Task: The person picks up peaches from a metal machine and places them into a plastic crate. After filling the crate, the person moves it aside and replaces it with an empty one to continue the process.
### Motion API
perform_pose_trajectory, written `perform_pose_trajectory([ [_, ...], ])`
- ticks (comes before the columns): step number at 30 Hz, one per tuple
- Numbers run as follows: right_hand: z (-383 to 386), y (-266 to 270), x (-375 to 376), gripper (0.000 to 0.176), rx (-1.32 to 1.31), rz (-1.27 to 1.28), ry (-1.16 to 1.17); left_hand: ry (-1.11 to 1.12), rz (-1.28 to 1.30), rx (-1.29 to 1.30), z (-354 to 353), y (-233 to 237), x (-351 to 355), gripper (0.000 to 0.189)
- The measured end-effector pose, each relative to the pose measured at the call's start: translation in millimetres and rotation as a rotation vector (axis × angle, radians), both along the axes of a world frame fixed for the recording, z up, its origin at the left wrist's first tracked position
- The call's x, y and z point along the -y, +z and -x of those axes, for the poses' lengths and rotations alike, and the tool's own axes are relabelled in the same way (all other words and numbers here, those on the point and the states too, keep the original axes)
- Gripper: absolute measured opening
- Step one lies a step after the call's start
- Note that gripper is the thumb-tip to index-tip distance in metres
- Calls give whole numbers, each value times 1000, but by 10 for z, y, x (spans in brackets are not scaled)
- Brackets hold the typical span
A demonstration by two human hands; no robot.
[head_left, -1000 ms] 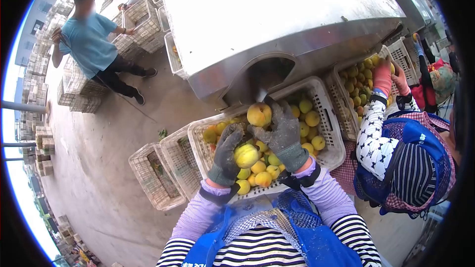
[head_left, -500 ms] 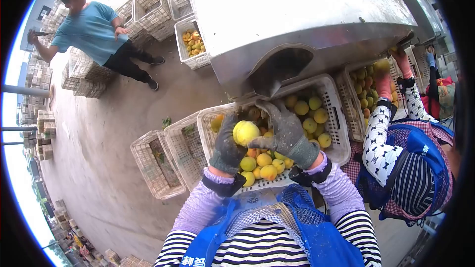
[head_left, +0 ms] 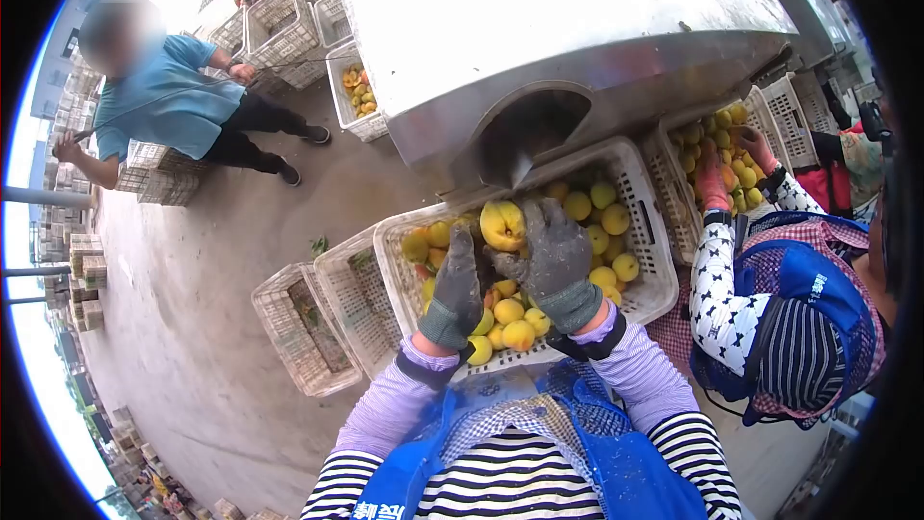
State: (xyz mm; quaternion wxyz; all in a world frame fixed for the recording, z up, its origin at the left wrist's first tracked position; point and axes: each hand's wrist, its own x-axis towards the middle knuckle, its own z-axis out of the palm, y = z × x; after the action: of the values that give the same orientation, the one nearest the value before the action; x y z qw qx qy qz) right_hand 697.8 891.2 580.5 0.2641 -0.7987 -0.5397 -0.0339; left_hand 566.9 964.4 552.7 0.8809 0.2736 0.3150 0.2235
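Note:
My right hand (head_left: 558, 262), in a grey work glove, has its thumb and fingers closed on a yellow peach (head_left: 502, 224). A crease or cut line runs over the fruit's upper side. Just left of it is my left hand (head_left: 456, 291), also gloved, its fingers stretched out and apart from the peach as far as I can see. Both hands are over a white plastic crate (head_left: 656, 274). Many yellow peaches (head_left: 518, 334) lie in it below and around the hands. Some fruit is hidden beneath my gloves.
A metal machine (head_left: 616, 87) with a dark round opening (head_left: 534, 130) stands beyond the crate. Other crates (head_left: 306, 327) sit at left. A co-worker (head_left: 784, 318) handles peaches in another crate (head_left: 679, 202) at right. A person in blue (head_left: 168, 96) stands at far left.
The peach has moved up and right, away from my left hand and against my right fingers, and is turned to another side. The co-worker's hands have lowered onto their peaches.

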Motion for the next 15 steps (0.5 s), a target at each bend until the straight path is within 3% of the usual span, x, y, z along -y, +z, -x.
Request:
perform_pose_trajectory([
  [2,-181,-95,-232,72,7,16,-47,0,-117,-100,140,137,1,63],
  [5,-510,-436,-834,70,19,-59,3,97,-131,-326,469,-491,-99,61],
  [6,-628,-493,-1057,67,118,-197,64,116,-122,-368,568,-599,-87,55],
  [7,-644,-540,-1116,63,211,-328,119,90,-288,-460,653,-730,-46,54],
  [10,-513,-215,-773,50,188,-91,-40,-92,-808,-768,687,-1138,11,58],
  [12,-422,-345,-315,48,42,-27,90,-367,-1175,-1071,678,-1342,66,62],
  [13,-330,-428,-81,48,-33,0,156,-440,-1164,-1157,624,-1411,108,64],
  [15,-55,-847,343,50,-163,632,274,-593,-1150,-1330,491,-1554,166,68],
])
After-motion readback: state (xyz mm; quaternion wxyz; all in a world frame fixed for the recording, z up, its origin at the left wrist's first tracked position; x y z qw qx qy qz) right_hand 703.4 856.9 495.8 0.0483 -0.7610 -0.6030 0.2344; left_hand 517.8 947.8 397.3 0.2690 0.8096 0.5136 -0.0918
